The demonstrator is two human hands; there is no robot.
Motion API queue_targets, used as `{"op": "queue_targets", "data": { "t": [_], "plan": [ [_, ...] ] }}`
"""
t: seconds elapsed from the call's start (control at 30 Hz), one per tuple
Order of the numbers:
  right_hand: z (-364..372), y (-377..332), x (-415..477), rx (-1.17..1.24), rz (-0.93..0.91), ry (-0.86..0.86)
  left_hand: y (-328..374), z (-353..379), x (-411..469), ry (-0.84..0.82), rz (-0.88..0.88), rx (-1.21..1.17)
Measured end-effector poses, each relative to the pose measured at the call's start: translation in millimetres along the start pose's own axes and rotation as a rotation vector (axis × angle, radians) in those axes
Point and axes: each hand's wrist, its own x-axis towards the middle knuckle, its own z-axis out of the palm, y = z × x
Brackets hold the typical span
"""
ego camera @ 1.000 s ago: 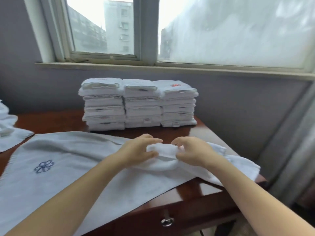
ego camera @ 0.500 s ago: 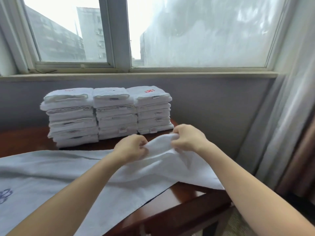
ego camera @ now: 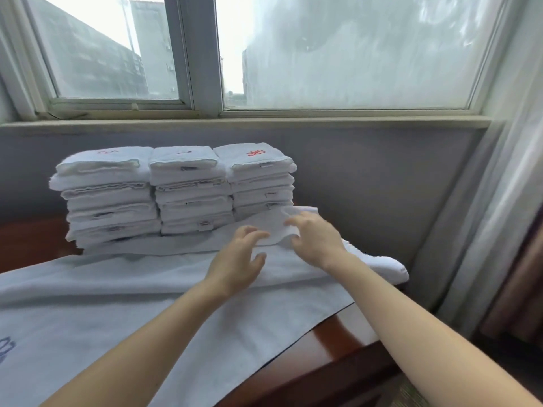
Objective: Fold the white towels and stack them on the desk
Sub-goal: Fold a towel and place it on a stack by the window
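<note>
A large white towel point(ego camera: 147, 304) lies spread across the desk point(ego camera: 332, 345), with a blue emblem point(ego camera: 6, 348) at the 8 o'clock edge of the view. Its far edge is turned up and rests against the foot of three stacks of folded towels point(ego camera: 188, 195), which stand side by side at 11 o'clock from the hands.

Both hands work at the towel's right end. The left hand point(ego camera: 238, 259) is just above the cloth. Its grip is slack, with the fingers spread and lightly bent, and it holds nothing. The right hand point(ego camera: 317, 242), at 2 o'clock from the left, reaches over a raised ridge of cloth. Its fingers point(ego camera: 291, 221) are blurred, so it cannot be told whether its grip pinches that ridge or only rests on it.

The step in hand looks like settling the first lengthwise fold.

Several things could go wrong from here:
- The turned-up edge touches the bottom of the stacks. A tug toward 6 o'clock could drag the lowest towels and tilt the right-hand pile.
- The bunched end at 3 o'clock seems to reach past the desk's corner, toward the curtain point(ego camera: 505, 201). If the loose grip lets the cloth go, that end could pull it over the edge.
- The ridge between the hands is uneven. Pressed flat as it is, it would probably leave a crooked crease and a bundle that sits badly on the stacks.
</note>
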Motion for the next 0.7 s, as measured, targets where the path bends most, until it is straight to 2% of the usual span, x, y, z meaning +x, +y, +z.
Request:
{"op": "queue_targets", "data": {
  "t": [0.13,0.33,0.47,0.6,0.7],
  "plan": [
    [23,2,-24,0.132,-0.034,-0.058,4,14,-30,0.020,0.080,0.104],
    [31,0,-51,0.061,-0.128,-0.169,-4,15,-55,-0.230,0.105,0.330],
    [23,-11,-63,-0.006,-0.067,-0.207,-2,5,-69,-0.317,0.143,0.314],
    [19,-25,-77,-0.063,-0.036,-0.174,-5,-8,-92,-0.433,0.167,0.250],
    [20,-30,-84,-0.084,-0.002,-0.251,-5,-21,-102,-0.502,0.203,0.221]
  ]
}}
